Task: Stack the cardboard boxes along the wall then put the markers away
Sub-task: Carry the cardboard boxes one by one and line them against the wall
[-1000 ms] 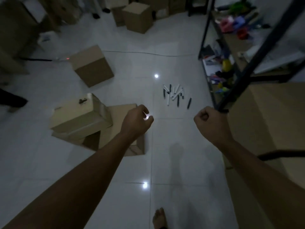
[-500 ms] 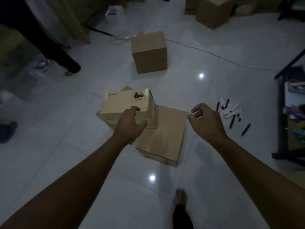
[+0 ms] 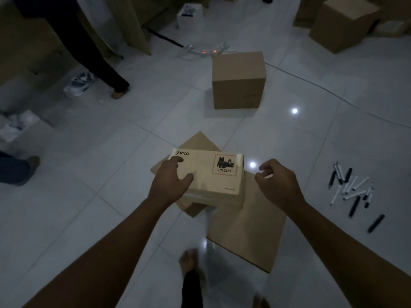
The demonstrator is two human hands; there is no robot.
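Observation:
A pale labelled box (image 3: 213,176) marked PICO lies on top of two flat brown boxes, one under it (image 3: 198,141) and one to its right (image 3: 251,223). My left hand (image 3: 170,181) rests open on the labelled box's left end, fingers spread over its top. My right hand (image 3: 275,183) hovers open just right of that box, not touching it. A taller brown box (image 3: 239,81) stands alone on the floor beyond. Several black and white markers (image 3: 351,190) lie scattered on the tiles at the right.
Another person's leg (image 3: 97,61) and foot stand at upper left, a second foot (image 3: 20,167) at the left edge. A power strip with red lights (image 3: 206,51) and a cable cross the floor behind. More boxes (image 3: 342,23) sit at top right. My own foot (image 3: 189,263) is below.
I have stepped closer to the box pile. My left hand has settled onto the labelled box's left end, and my right hand has drawn in toward its right side.

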